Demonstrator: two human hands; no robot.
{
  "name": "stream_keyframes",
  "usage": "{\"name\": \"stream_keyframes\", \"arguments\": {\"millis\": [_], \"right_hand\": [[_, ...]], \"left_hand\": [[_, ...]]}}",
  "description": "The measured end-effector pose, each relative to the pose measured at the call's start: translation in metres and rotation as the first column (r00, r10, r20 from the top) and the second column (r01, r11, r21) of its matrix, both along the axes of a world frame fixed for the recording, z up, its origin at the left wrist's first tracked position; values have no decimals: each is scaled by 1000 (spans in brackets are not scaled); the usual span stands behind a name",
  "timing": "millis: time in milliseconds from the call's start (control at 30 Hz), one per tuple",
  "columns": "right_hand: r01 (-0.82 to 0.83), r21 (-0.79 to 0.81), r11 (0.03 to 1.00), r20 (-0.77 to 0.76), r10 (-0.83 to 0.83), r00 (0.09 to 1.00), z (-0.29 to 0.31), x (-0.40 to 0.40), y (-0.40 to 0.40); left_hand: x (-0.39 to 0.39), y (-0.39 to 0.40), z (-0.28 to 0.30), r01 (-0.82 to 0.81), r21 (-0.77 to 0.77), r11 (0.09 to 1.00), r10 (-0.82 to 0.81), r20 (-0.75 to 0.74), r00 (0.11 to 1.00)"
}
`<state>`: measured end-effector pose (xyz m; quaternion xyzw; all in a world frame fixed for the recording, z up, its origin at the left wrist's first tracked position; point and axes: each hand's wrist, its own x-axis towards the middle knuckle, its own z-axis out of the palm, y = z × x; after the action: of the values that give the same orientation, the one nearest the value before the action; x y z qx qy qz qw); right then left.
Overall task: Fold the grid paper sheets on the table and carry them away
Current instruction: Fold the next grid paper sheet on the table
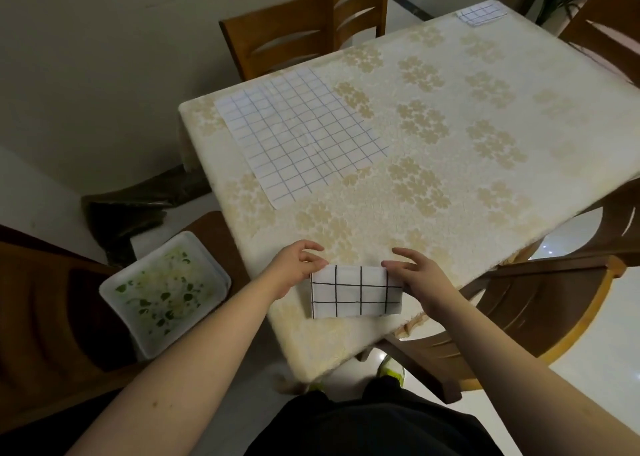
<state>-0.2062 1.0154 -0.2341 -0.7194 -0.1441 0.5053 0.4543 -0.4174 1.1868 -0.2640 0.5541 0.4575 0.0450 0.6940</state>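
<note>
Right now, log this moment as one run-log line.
left hand and right hand: pinching the ends of folded black-grid sheet | blue-grid sheet: flat, unfolded | far folded sheet: untouched

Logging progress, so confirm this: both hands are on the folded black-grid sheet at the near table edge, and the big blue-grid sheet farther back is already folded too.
Not quite. The head view shows the big blue-grid sheet lying open and flat, not folded. The rest holds: the left hand and right hand are on the folded black-grid sheet at the near edge of the table.

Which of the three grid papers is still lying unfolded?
The large blue-lined sheet near the table's left edge. The black-lined one between the hands and the small one at the far corner are folded.
</note>
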Motion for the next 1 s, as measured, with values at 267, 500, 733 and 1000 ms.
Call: {"name": "stream_keyframes", "arguments": {"millis": [267, 500, 733, 1000], "right_hand": [[4, -105, 995, 102, 6, 995, -40, -8, -3], [-7, -239, 971, 153, 44, 987, -54, -15, 0], [-20, -289, 957, 217, 86, 972, -56, -18, 5], [-70, -350, 934, 304, 184, 935, -48, -29, 0]], "left_hand": [[-2, -4, -23, -140, -31, 990, 135, -139, 981], [-11, -6, -22, -67, -230, 971, 20, -201, 979], [-16, -23, -33, -53, -29, 998, 46, -218, 975], [-34, -34, -36, -111, -43, 993, 96, -260, 961]]}}
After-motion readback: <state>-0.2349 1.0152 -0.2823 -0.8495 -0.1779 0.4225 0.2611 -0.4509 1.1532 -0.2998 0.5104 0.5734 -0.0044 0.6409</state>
